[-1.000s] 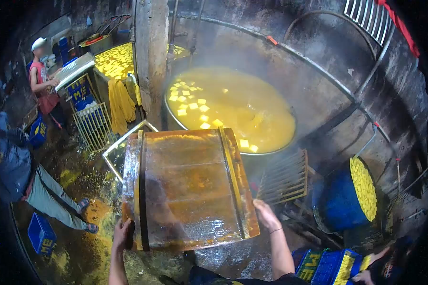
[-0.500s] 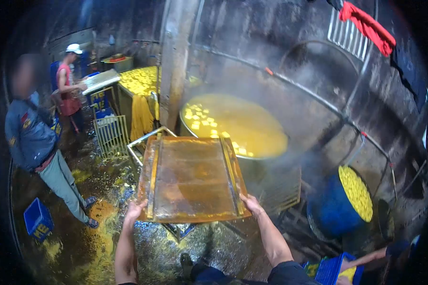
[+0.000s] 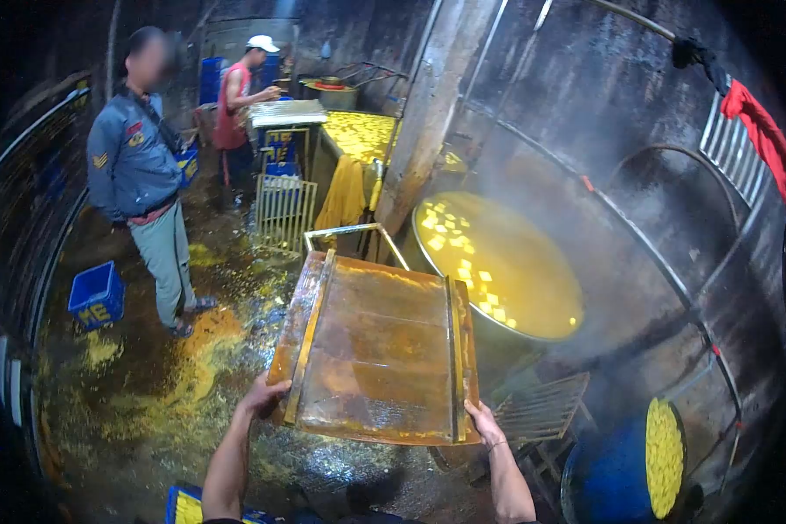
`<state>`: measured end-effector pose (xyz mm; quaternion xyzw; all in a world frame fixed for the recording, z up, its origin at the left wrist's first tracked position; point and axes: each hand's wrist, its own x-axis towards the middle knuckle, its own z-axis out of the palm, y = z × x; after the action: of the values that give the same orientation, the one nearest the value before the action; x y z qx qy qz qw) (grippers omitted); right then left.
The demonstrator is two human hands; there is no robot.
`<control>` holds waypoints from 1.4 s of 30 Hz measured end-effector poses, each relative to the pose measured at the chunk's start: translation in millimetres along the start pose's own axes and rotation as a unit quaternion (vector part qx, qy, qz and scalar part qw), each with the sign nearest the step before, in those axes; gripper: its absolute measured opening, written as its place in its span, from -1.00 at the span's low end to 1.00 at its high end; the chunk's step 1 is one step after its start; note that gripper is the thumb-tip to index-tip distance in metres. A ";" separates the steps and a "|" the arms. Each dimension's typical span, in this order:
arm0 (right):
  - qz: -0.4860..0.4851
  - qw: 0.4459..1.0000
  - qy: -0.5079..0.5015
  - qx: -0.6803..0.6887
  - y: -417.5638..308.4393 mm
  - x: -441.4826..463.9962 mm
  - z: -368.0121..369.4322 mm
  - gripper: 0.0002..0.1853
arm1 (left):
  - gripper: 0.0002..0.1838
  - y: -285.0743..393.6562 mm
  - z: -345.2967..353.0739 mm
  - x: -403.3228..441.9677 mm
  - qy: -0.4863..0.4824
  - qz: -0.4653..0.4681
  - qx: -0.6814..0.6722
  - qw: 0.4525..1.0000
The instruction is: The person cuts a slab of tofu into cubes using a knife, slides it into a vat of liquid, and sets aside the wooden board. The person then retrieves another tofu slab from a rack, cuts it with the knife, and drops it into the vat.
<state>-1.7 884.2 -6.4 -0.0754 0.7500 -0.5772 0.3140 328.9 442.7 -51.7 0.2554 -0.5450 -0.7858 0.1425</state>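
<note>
A wet brown wooden board [image 3: 380, 349] with two raised battens is held out in front of me. My left hand [image 3: 264, 395] grips its lower left edge, and my right hand [image 3: 485, 425] grips the lower right edge. Just beyond the board, to the right, a large round vat [image 3: 506, 262] holds steaming yellow liquid with pale yellow blocks floating along its left side. Behind the board's far edge part of a light metal frame [image 3: 349, 230] shows; the rest is hidden.
A person in a grey-blue jacket [image 3: 135, 157] stands at left near a blue crate [image 3: 96, 295]. Another person in a red top [image 3: 231, 109] is behind. A slatted rack [image 3: 541, 409] and a blue barrel of yellow pieces [image 3: 611, 472] stand right. The floor [image 3: 148, 384] is wet.
The view has swung left, so the vat and barrel sit further right and the jacketed person shows more fully. Both hands still hold the board, now slightly tilted in view.
</note>
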 end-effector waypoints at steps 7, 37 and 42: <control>-0.095 0.993 -0.068 -0.030 -34.3 3.6 -23.2 -0.60 | -0.54 -25.6 18.9 -78.7 0.106 0.041 0.050 0.992; -0.027 0.653 -0.614 -0.443 -119.5 13.9 960.3 -0.60 | -0.41 31.0 -373.4 -612.2 0.672 -0.017 -0.210 0.710; -0.009 0.662 -0.606 -0.441 -145.1 -18.0 1133.5 -0.60 | -0.24 77.2 -496.3 -623.8 0.688 -0.075 -0.253 0.676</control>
<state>609.1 -81.8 -21.7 -0.5445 0.5606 -0.0082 0.6239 1118.0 338.9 36.8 0.7181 -0.0527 -0.5040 0.4771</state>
